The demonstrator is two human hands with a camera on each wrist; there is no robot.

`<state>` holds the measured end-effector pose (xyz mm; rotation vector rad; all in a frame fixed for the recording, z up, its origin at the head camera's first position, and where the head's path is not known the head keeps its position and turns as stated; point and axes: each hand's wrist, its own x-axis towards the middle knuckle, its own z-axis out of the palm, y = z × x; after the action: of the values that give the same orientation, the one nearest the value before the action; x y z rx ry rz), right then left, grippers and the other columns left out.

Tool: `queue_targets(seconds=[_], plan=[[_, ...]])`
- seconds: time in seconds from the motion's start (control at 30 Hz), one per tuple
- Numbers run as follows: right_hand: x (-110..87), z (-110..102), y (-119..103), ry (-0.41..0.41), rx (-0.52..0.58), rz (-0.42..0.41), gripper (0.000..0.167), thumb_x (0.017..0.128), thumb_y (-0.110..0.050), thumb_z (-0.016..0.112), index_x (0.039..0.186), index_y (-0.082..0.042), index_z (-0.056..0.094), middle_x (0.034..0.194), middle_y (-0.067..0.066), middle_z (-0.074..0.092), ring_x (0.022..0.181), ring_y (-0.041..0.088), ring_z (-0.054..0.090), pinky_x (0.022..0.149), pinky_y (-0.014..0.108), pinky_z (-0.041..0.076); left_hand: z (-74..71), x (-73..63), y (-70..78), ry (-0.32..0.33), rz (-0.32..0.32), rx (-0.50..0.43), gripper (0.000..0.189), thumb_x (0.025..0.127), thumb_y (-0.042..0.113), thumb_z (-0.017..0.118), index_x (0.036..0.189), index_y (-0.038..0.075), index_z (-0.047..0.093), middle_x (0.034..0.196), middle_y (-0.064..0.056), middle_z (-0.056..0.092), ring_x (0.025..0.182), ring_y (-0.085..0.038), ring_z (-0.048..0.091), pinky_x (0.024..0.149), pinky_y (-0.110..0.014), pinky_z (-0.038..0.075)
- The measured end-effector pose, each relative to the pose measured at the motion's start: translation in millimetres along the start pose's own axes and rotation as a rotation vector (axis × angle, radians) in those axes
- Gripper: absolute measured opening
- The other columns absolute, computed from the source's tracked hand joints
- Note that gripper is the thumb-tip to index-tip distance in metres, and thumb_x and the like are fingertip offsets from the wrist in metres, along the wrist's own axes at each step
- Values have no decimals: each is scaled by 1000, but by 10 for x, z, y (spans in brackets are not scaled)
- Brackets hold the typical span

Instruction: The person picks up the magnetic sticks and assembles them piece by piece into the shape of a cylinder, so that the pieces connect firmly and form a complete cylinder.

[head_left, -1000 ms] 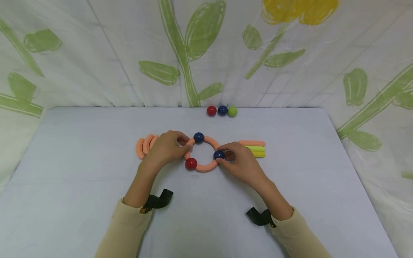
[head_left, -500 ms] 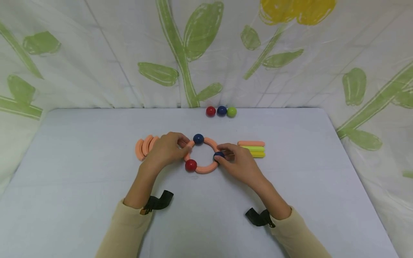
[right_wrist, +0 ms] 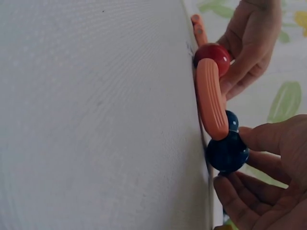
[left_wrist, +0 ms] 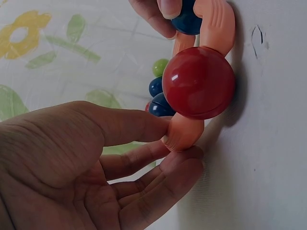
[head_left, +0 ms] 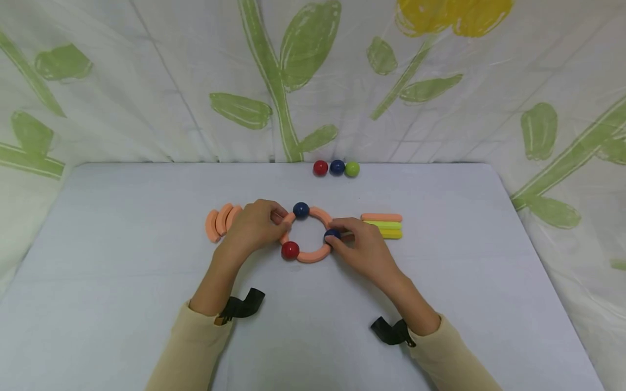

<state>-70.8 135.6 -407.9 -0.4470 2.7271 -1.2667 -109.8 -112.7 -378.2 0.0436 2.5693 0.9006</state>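
Note:
A ring of curved orange rods and balls lies on the white table. My left hand [head_left: 256,225] pinches the curved orange rod [left_wrist: 183,132] on the ring's left side, between thumb and fingers. Right beside that rod is a red ball [left_wrist: 199,83]. At the ring's right, my right hand [head_left: 364,241] holds a dark blue ball [right_wrist: 228,152] between thumb and fingertips. Another curved orange rod [right_wrist: 211,100] joins this ball to the red one along the near side. A second dark blue ball [head_left: 301,210] sits at the ring's far side, with a further orange rod [head_left: 320,216] running from it toward my right hand.
Loose curved orange rods [head_left: 224,219] lie left of my left hand. Straight rods in orange, lime and yellow [head_left: 383,225] lie beyond my right hand. A red ball [head_left: 320,168], a blue ball [head_left: 337,167] and a lime ball [head_left: 352,169] line the table's back edge.
My right thumb has shifted slightly up over the blue ball since one second ago. Both hands otherwise keep their grips, and the ring stays in place.

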Motion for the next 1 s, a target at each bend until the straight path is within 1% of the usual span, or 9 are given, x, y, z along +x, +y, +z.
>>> queue_targets(seconds=[0.1, 0.2, 0.33, 0.47, 0.57, 0.73, 1.0], plan=[[1, -8, 2, -3, -5, -1, 35, 97, -16, 78, 130, -4, 71, 125, 11, 77, 109, 23, 76, 93, 38, 63, -3, 0, -6, -5, -3, -4, 32, 100, 27, 71, 124, 6, 74, 115, -9, 77, 98, -22, 70, 80, -33, 55], [0, -20, 1, -14, -14, 8, 43, 97, -20, 79, 135, -6, 68, 129, 12, 75, 110, 24, 76, 93, 39, 63, -8, 0, -17, -10, 2, -11, 33, 100, 27, 70, 125, 6, 73, 117, -10, 77, 99, -22, 70, 81, -33, 55], [-4, -32, -5, -36, -32, 19, 47, 95, -22, 81, 137, -6, 67, 132, 12, 73, 111, 24, 75, 94, 39, 63, -15, -13, -21, -12, 2, -16, 35, 101, 29, 69, 128, 8, 72, 119, -12, 77, 102, -25, 71, 83, -36, 56], [-3, -43, -8, -40, -38, 14, 45, 95, -20, 81, 135, -5, 68, 131, 12, 74, 110, 24, 75, 94, 39, 63, -19, -22, -7, -10, 0, -5, 36, 103, 35, 66, 130, 12, 72, 120, -11, 77, 104, -27, 71, 84, -37, 56], [2, -48, -2, -36, -27, 11, 43, 94, -18, 82, 133, -6, 69, 130, 11, 74, 110, 24, 75, 94, 39, 63, -22, -22, 3, -2, 10, -2, 36, 104, 37, 65, 128, 11, 73, 119, -11, 77, 103, -26, 71, 84, -38, 56], [1, -34, 16, -32, -20, 9, 41, 94, -17, 82, 132, -6, 70, 129, 10, 74, 110, 23, 75, 94, 38, 63, -15, -16, -1, 16, 26, 1, 35, 105, 36, 65, 126, 10, 74, 118, -11, 78, 101, -25, 71, 82, -37, 55], [-10, -10, 40, -16, -34, -23, 38, 93, -15, 83, 129, -6, 72, 124, 10, 75, 109, 21, 74, 92, 35, 63, -8, -22, -8, 20, 35, -7, 33, 104, 34, 66, 124, 9, 75, 116, -12, 78, 100, -25, 71, 80, -36, 55]])
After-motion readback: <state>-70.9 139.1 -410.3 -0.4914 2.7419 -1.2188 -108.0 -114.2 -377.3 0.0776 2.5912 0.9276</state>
